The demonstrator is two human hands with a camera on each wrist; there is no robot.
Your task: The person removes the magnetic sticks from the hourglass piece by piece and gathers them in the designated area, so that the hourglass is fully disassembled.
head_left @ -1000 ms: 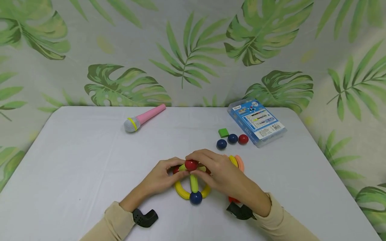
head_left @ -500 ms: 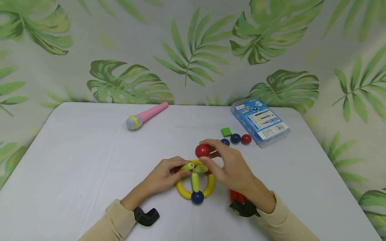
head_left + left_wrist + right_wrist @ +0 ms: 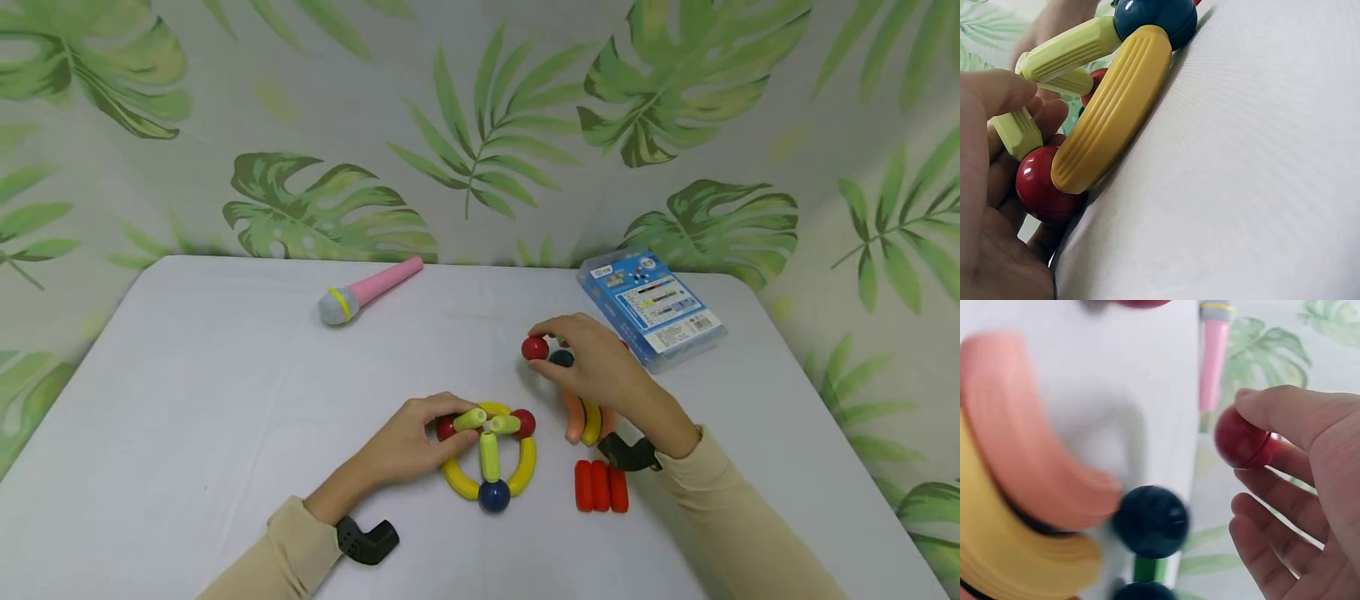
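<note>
A ring of yellow curved magnetic rods (image 3: 461, 481) and balls lies at the table's middle. Its blue ball (image 3: 494, 496) is at the front, and a red ball (image 3: 524, 423) sits on the right. From the balls, three light-green rods (image 3: 489, 457) lean inward, their ends close together. My left hand (image 3: 405, 442) pinches the left green rod (image 3: 1017, 132) beside another red ball (image 3: 1047, 181). Farther back, my right hand (image 3: 600, 358) holds a loose red ball (image 3: 1241, 439) between thumb and fingers, above the table near a dark blue ball (image 3: 1151, 521).
Orange and yellow curved rods (image 3: 592, 422) lie right of the ring, with red straight rods (image 3: 602, 487) in front of them. A blue-labelled box (image 3: 654, 304) stands back right. Toward the back left lies a pink toy microphone (image 3: 371, 292).
My right hand has lifted the red ball off the green rods' meeting ends and carried it back and right. My left hand keeps its hold on the ring structure.
</note>
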